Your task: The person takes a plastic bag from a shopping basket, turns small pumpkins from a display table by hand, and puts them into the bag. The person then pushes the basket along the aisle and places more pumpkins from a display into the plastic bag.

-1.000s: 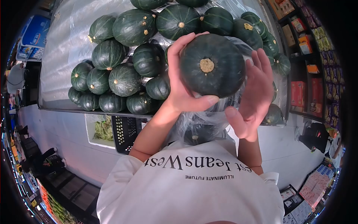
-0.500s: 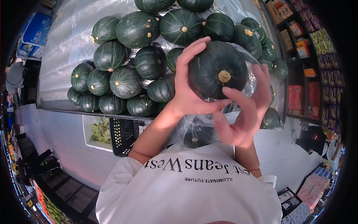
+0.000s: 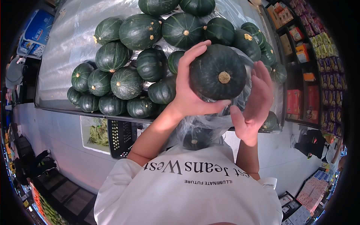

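Note:
My left hand (image 3: 185, 88) grips a dark green kabocha squash (image 3: 206, 71) from its left side, with the thumb along the near edge. The squash's tan, corky stem end faces up toward me. Close by on the right, my right hand (image 3: 255, 103) is open, fingers stretched upward and thumb apart; it looks just clear of the squash. Below the hands, near my shirt, a clear plastic bag (image 3: 210, 123) surrounds another squash (image 3: 197, 139). What holds the bag up is hidden. Clear plastic also shows behind the held squash.
Several kabocha squashes (image 3: 127, 82) are piled on a plastic-covered display stand (image 3: 56, 75). Under its front edge are a black perforated crate (image 3: 118, 138) and a white box (image 3: 90, 140) with leafy greens. Shelves of packaged goods (image 3: 313, 75) stand at the right.
My right hand has drawn back slightly from the squash. Its fingers, bent near the stem before, are now straightened. The left hand keeps its grip.

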The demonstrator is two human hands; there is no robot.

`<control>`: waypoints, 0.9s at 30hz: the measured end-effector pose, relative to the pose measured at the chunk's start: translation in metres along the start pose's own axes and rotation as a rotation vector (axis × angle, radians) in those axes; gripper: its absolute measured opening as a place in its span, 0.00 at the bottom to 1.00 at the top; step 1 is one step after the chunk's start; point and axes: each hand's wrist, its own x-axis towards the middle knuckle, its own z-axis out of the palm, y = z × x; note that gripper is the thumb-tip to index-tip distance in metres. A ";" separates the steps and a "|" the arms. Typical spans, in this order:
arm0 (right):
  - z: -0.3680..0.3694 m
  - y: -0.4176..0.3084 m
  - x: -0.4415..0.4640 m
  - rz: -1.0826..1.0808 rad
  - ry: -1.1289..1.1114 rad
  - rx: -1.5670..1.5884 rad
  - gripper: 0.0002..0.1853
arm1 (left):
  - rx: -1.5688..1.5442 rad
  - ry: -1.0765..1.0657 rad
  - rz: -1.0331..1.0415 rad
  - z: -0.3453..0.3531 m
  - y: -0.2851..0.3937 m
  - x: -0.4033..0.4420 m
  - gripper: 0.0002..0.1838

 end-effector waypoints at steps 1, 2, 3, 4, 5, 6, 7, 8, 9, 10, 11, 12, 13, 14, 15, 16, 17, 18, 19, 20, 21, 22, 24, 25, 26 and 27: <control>0.000 0.003 0.000 0.018 -0.016 0.039 0.38 | -0.034 0.009 0.001 0.001 0.000 0.000 0.56; 0.000 0.005 -0.001 0.037 -0.032 0.078 0.40 | -0.079 0.024 -0.046 0.001 0.002 0.000 0.56; -0.001 0.006 0.000 0.055 -0.048 0.116 0.41 | -0.123 0.038 -0.094 0.001 0.003 0.000 0.56; -0.005 0.006 0.001 0.055 -0.137 0.040 0.47 | -0.168 0.052 -0.142 0.001 0.006 -0.001 0.56; -0.004 0.006 0.001 0.067 -0.154 0.041 0.48 | -0.238 0.112 -0.239 0.002 0.010 0.000 0.55; 0.001 0.006 0.002 0.079 -0.170 0.042 0.49 | -0.308 0.170 -0.336 0.004 0.015 0.001 0.55; 0.005 0.006 0.002 0.093 -0.185 0.042 0.50 | -0.379 0.227 -0.436 0.005 0.019 0.001 0.54; 0.007 0.005 0.003 0.112 -0.187 0.007 0.52 | -0.378 0.210 -0.432 0.003 0.014 -0.002 0.48; 0.009 0.006 0.004 0.142 -0.163 0.001 0.51 | -0.377 0.225 -0.452 0.002 0.012 -0.002 0.46; 0.010 0.006 0.006 0.170 -0.141 -0.004 0.51 | -0.375 0.240 -0.471 0.001 0.011 -0.001 0.45; 0.011 0.006 0.007 0.198 -0.118 -0.008 0.51 | -0.372 0.256 -0.489 0.001 0.009 -0.001 0.44; 0.012 0.005 0.009 0.223 -0.118 0.004 0.51 | -0.186 0.225 -0.423 0.003 0.007 0.000 0.40; 0.013 0.004 0.009 0.203 -0.101 -0.003 0.51 | -0.279 0.221 -0.429 0.004 0.008 0.001 0.41; 0.016 0.004 0.010 0.184 -0.083 -0.010 0.51 | -0.373 0.217 -0.435 0.004 0.011 0.002 0.42; 0.018 0.003 0.012 0.164 -0.065 -0.017 0.51 | -0.466 0.213 -0.441 0.005 0.015 0.003 0.45; 0.020 0.002 0.014 0.189 -0.047 0.039 0.51 | -0.511 0.211 -0.465 0.005 0.018 0.004 0.45; 0.023 0.000 0.017 0.214 -0.028 0.095 0.51 | -0.557 0.207 -0.490 0.006 0.022 0.005 0.45; 0.025 -0.001 0.020 0.237 -0.007 0.150 0.51 | -0.602 0.202 -0.515 0.007 0.025 0.006 0.46; 0.029 -0.002 0.024 0.258 0.025 0.221 0.51 | -0.596 0.189 -0.541 0.005 0.026 0.006 0.46; 0.032 -0.003 0.028 0.278 0.057 0.292 0.51 | -0.589 0.177 -0.566 0.003 0.026 0.005 0.46; 0.036 -0.005 0.031 0.297 0.088 0.363 0.50 | -0.582 0.165 -0.591 0.002 0.025 0.004 0.47; 0.040 -0.006 0.032 0.330 0.110 0.426 0.50 | -0.514 0.165 -0.545 0.001 0.019 0.003 0.43; 0.043 -0.007 0.033 0.366 0.136 0.464 0.49 | -0.472 0.211 -0.571 0.006 0.021 0.006 0.39; 0.043 -0.006 0.035 0.369 0.137 0.440 0.49 | -0.450 0.235 -0.584 0.008 0.022 0.007 0.38; 0.042 -0.005 0.035 0.344 0.109 0.465 0.49 | -0.465 0.225 -0.594 0.006 0.020 0.006 0.36; 0.040 -0.002 0.033 0.319 0.082 0.488 0.50 | -0.481 0.216 -0.606 0.005 0.015 0.004 0.34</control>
